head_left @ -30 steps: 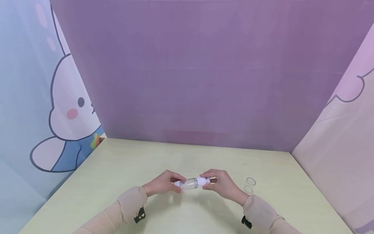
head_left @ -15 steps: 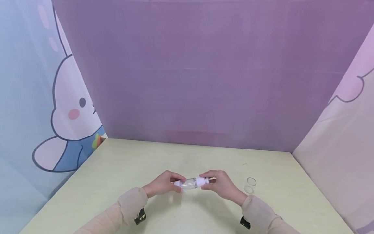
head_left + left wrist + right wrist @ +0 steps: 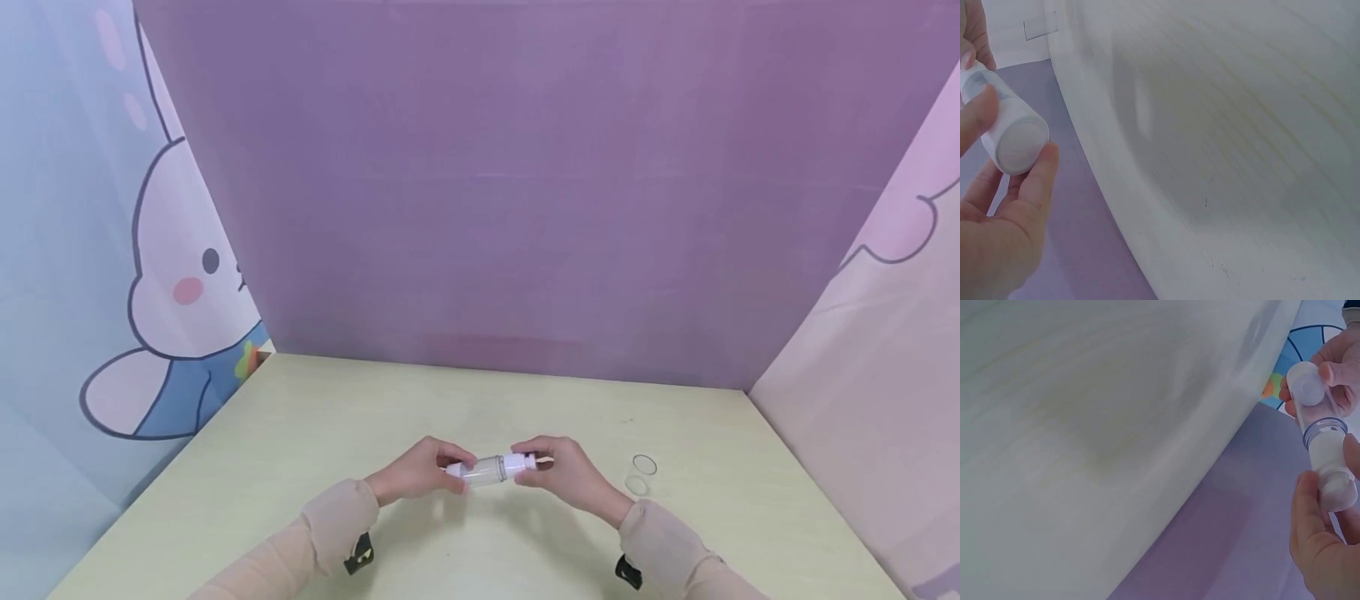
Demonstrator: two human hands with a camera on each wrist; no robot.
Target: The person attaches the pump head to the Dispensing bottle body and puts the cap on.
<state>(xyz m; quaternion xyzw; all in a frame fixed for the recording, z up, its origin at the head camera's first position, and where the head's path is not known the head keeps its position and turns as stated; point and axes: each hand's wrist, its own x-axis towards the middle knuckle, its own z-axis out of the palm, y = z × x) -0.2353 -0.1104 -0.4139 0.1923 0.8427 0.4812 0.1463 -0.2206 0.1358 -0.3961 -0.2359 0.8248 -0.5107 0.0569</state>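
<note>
A small clear pump bottle [image 3: 483, 472] with white ends is held sideways above the table between both hands. My left hand [image 3: 422, 469] grips its white base [image 3: 1021, 145], thumb on one side and fingertips on the other. At the opposite end, my right hand [image 3: 564, 472] pinches the white pump top [image 3: 1327, 449] between thumb and fingers. The pump top meets the clear body at a ringed collar [image 3: 1324, 427]. In the right wrist view the nozzle end [image 3: 1338, 490] points toward the right palm.
On the pale table [image 3: 360, 400], right of the right hand, stands a clear open-ended cap or sleeve [image 3: 641, 475]. A purple curtain [image 3: 480, 208] rises behind the table. Printed cloths hang at the left [image 3: 172, 275] and right [image 3: 892, 350].
The pump top has shifted slightly left, closer against the clear body, and the right fingers have moved a little with it. The left hand holds its place.
</note>
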